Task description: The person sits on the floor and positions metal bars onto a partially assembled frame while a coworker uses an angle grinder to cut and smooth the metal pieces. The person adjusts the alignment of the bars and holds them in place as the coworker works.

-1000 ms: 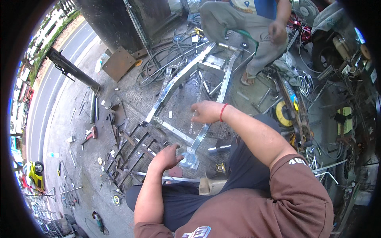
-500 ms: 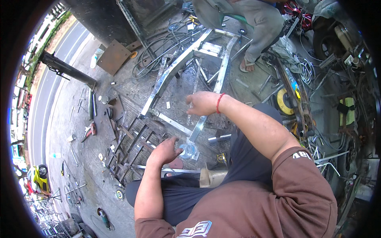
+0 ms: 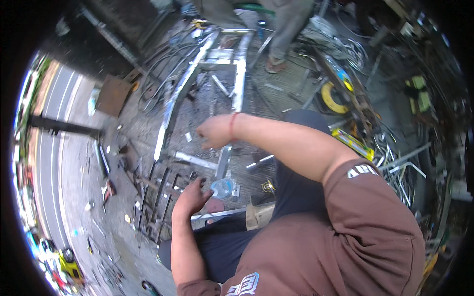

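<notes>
A silver metal frame [image 3: 239,84] of welded bars lies on the ground ahead of me. My right hand [image 3: 217,132], with a red string on its wrist, hovers over the frame's near right rail, fingers loosely bent and apart, nothing seen in them. A small white piece [image 3: 188,137] lies just left of its fingertips. Lower left, my left hand [image 3: 191,198] is empty, its thumb and fingers spread. Beside it stands a round, clear bluish plastic container [image 3: 222,188]; a gap shows between them. Next to that lies a reddish disc [image 3: 215,205]. Motion blurs the picture somewhat.
Dark metal grating [image 3: 157,197] lies left of my left hand. Another person's leg [image 3: 289,37] stands beyond the frame. Cables [image 3: 153,81] coil at the far left, near a brown plate [image 3: 113,95]. A yellow ring [image 3: 332,98] and a yellow packet [image 3: 353,143] lie to the right.
The whole view has shifted and blurred. My right hand has moved left over the frame, closer to the small white piece. My left hand has drawn slightly away from the clear container.
</notes>
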Available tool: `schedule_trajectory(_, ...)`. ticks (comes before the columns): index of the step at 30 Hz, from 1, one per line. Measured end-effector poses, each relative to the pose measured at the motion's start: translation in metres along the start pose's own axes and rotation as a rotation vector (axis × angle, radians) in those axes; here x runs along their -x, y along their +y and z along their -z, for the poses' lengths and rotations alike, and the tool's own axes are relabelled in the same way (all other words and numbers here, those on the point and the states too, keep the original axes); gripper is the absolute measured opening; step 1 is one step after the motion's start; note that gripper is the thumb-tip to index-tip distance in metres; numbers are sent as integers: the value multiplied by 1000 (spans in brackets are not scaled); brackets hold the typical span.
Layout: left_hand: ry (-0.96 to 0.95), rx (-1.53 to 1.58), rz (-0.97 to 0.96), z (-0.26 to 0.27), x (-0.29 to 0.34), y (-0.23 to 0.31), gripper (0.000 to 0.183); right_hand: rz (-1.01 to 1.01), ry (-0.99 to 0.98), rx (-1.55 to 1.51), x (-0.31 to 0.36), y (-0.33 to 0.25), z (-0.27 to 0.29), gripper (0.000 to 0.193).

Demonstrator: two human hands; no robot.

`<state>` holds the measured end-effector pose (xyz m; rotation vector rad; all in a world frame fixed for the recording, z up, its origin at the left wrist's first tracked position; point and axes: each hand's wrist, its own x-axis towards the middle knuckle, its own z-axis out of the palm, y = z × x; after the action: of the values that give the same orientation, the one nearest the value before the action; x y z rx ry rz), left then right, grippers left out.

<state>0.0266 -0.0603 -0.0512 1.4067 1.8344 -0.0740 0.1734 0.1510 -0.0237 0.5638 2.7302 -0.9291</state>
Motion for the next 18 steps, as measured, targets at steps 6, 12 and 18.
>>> schedule_trajectory(6,-56,46,71,-1,0,8,54,14,22,9,1,-2,1,44)
schedule_trajectory(12,-37,31,35,-8,-5,2,55,12,35,-16,6,-4,3,44)
schedule_trajectory(18,-6,-47,-7,-3,-1,4,56,48,46,-37,6,-3,2,45)
